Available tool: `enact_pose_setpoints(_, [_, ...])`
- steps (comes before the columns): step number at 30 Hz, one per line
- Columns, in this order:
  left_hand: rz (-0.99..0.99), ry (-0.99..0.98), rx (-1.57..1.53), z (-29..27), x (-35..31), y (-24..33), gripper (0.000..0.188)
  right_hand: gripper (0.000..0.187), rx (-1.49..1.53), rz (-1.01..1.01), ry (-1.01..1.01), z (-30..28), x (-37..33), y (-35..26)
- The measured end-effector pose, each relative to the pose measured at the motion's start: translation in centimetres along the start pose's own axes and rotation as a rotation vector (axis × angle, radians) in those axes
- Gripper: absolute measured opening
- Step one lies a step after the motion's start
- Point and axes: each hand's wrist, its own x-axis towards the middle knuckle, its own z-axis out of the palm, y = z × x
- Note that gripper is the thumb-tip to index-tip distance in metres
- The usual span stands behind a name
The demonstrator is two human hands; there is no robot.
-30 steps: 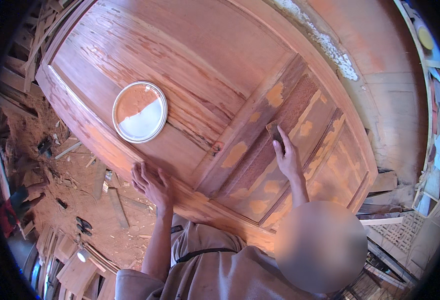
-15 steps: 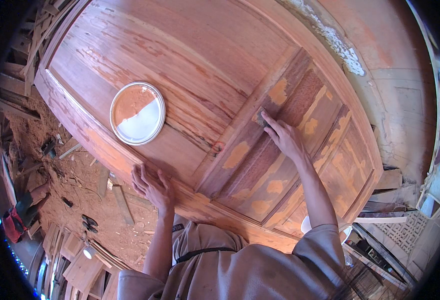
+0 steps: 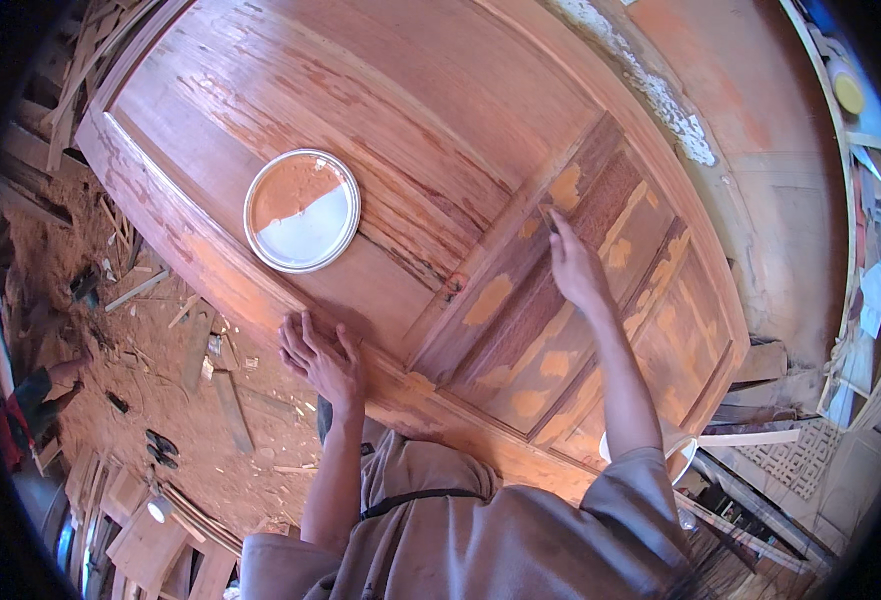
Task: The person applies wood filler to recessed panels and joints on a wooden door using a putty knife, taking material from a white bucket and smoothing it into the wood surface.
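A large reddish wooden panelled door (image 3: 400, 110) lies in front of me, with patches of orange filler (image 3: 487, 300) on its rails and mouldings. My right hand (image 3: 578, 268) is closed on a small flat scraper (image 3: 548, 216), seen nearly edge-on, its tip at the cross rail beside a filler patch. My left hand (image 3: 326, 362) is open, fingers spread, resting on the door's near left edge. A round white lid (image 3: 305, 240) lies on the large panel to the upper left of my left hand. Orange-brown paste (image 3: 295, 185) covers its far half.
Wood scraps (image 3: 230, 410) and sawdust cover the floor at left. A pair of dark sandals (image 3: 162, 447) lies there, with another person (image 3: 32, 405) at the far left. A white bucket (image 3: 678, 460), partly hidden, stands by my right elbow. Another wooden surface (image 3: 760, 200) lies beyond the door.
My right hand has shifted slightly up the cross rail, and the scraper has turned from showing its flat face to nearly edge-on. My left hand stays on the door edge. The whole view has shifted slightly.
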Motion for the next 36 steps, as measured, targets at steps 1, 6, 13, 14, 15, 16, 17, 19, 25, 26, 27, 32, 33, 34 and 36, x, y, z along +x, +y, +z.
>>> enact_pose_setpoints(1, [0.011, 0.024, -0.016, 0.1, -0.1, -0.3, 0.061, 0.047, -0.079, 0.206, -0.215, -0.5, 0.5, -2.6])
enact_pose_setpoints(6, [0.017, 0.025, -0.059, -0.1, 0.0, 0.3, 0.060, 0.048, -0.117, 0.286, -0.230, 0.6, 0.3, -5.5])
enact_pose_setpoints(13, [-0.020, 0.058, -0.082, -0.1, -0.3, -0.2, 0.057, 0.046, -0.201, 0.256, -0.456, -0.8, -3.2, -6.8])
enact_pose_setpoints(14, [-0.029, 0.072, -0.101, -0.1, -0.2, 0.2, 0.055, 0.044, -0.108, 0.038, -0.369, 0.3, -5.1, -3.5])
enact_pose_setpoints(15, [-0.024, 0.083, -0.112, -0.1, 0.0, 0.3, 0.055, 0.043, -0.015, -0.191, -0.285, 1.1, -6.9, -1.8])
enact_pose_setpoints(16, [-0.051, 0.070, -0.087, -0.1, -0.2, -0.7, 0.056, 0.044, 0.145, 0.036, -0.361, -0.7, -8.7, -5.5])
enact_pose_setpoints(17, [-0.069, 0.049, -0.074, -0.1, -0.3, -1.0, 0.056, 0.045, 0.294, 0.281, -0.429, -3.5, -11.2, -9.0])
enact_pose_setpoints(19, [-0.034, 0.079, -0.100, -0.1, -0.1, -0.1, 0.055, 0.050, 0.752, 0.400, -0.282, -1.2, -16.7, -2.7])
enact_pose_setpoints(25, [0.005, 0.125, -0.124, -0.1, -0.7, -0.2, 0.053, 0.050, 1.182, 0.591, -0.008, 4.8, -28.4, 1.0])
enact_pose_setpoints(26, [0.006, 0.132, -0.148, -0.2, -0.7, -0.3, 0.053, 0.050, 1.219, 0.587, -0.001, 5.6, -29.4, 1.4])
enact_pose_setpoints(27, [0.014, 0.138, -0.167, -0.3, -0.8, -0.6, 0.053, 0.049, 1.261, 0.588, 0.006, 6.3, -30.3, 1.3])
enact_pose_setpoints(32, [0.170, 0.114, -0.236, -0.7, -1.1, -2.9, 0.051, 0.049, 1.132, 0.511, 0.026, 8.8, -31.9, 1.1])
enact_pose_setpoints(33, [0.240, 0.084, -0.311, -1.3, -1.4, -3.9, 0.050, 0.047, 0.965, 0.424, 0.055, 9.5, -31.6, 0.7])
enact_pose_setpoints(34, [0.252, 0.094, -0.310, -1.7, -2.1, -4.3, 0.050, 0.047, 0.976, 0.418, 0.065, 9.7, -30.9, 0.2])
enact_pose_setpoints(36, [0.154, 0.202, -0.438, -2.8, -3.9, -5.9, 0.046, 0.048, 0.516, -0.028, 0.231, 9.7, -27.8, -0.5])
